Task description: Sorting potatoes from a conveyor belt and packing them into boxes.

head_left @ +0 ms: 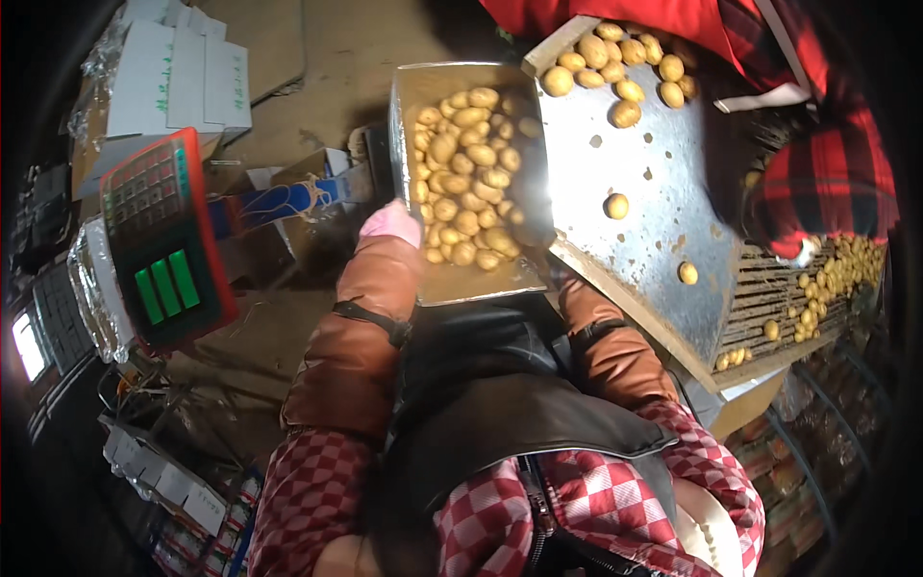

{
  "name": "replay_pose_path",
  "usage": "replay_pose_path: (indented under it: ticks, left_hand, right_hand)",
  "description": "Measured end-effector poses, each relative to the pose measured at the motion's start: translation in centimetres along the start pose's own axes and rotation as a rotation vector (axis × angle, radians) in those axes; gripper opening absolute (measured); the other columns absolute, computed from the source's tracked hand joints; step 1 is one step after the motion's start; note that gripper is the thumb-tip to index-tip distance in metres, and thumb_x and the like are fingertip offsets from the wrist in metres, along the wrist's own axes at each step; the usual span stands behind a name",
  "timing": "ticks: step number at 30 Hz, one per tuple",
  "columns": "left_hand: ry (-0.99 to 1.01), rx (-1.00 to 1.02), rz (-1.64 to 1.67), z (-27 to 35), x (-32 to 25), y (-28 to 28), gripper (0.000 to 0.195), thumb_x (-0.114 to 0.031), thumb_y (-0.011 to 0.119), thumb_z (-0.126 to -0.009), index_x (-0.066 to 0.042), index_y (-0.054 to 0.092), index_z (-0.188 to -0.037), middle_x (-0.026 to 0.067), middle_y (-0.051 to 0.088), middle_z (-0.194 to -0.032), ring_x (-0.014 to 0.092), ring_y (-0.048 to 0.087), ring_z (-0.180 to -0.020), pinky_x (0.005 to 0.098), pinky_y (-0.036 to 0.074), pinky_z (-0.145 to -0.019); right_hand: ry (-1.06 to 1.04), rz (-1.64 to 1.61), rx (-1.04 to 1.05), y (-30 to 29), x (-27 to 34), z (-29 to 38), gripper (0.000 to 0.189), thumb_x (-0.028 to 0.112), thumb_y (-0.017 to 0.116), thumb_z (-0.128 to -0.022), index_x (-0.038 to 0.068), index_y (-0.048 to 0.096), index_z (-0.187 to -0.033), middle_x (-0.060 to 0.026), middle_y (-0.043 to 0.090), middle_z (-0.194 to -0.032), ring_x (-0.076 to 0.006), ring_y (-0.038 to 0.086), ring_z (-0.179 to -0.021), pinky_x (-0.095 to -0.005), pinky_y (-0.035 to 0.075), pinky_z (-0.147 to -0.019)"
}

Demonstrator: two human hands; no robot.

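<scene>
A cardboard box [479, 288] with shiny rims stands before me, partly filled with potatoes [461, 180]. My left hand [393, 222], in a pink glove, grips the box's left side near its front corner; its fingertips are hidden. On the other side, my right sleeve [588, 303] reaches to the box's front right corner, where the chute and box hide my right hand. A sloping metal chute [577, 166] with wooden side boards meets the box's right side. Several potatoes lie at its far edge, and a lone potato [616, 206] sits midway on the metal.
A scale display [169, 245] on a blue post [274, 205] stands at left. Behind it are stacked white cartons [173, 79]. At right, a slatted rack [757, 296] carries more potatoes, beside a person in a red-and-black checked sleeve [829, 180].
</scene>
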State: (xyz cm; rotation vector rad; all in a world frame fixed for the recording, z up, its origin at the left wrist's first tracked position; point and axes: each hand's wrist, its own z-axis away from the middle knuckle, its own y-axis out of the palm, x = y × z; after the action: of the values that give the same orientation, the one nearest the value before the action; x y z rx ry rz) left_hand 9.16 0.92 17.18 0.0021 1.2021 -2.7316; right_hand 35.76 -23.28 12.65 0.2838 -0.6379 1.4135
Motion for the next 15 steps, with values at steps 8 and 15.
replay_pose_path:
  ticks: [8, 15]
  left_hand:
    - [0.045, -0.036, 0.159, -1.4, 5.0, 3.2, 0.04, -0.044, 0.058, -0.089, -0.009, 0.061, -0.109, 0.02, 0.067, -0.101, 0.041, 0.062, -0.098, 0.0464, 0.049, -0.082]
    - [0.015, 0.045, 0.088, -1.9, 5.7, 6.5, 0.046, -0.041, 0.055, -0.089, -0.005, 0.06, -0.115, 0.0229, 0.064, -0.11, 0.04, 0.06, -0.107, 0.0452, 0.048, -0.091]
  right_hand:
    - [-0.001, 0.141, 0.031, 2.5, 3.5, -1.2, 0.035, 0.001, 0.055, -0.089, 0.005, 0.057, -0.124, -0.0116, 0.068, -0.1, -0.0201, 0.063, -0.096, -0.0309, 0.049, -0.088]
    - [-0.043, 0.355, 0.012, 7.1, 9.3, -6.0, 0.034, 0.002, 0.055, -0.09, 0.006, 0.057, -0.124, -0.012, 0.068, -0.099, -0.0207, 0.064, -0.096, -0.0307, 0.049, -0.088]
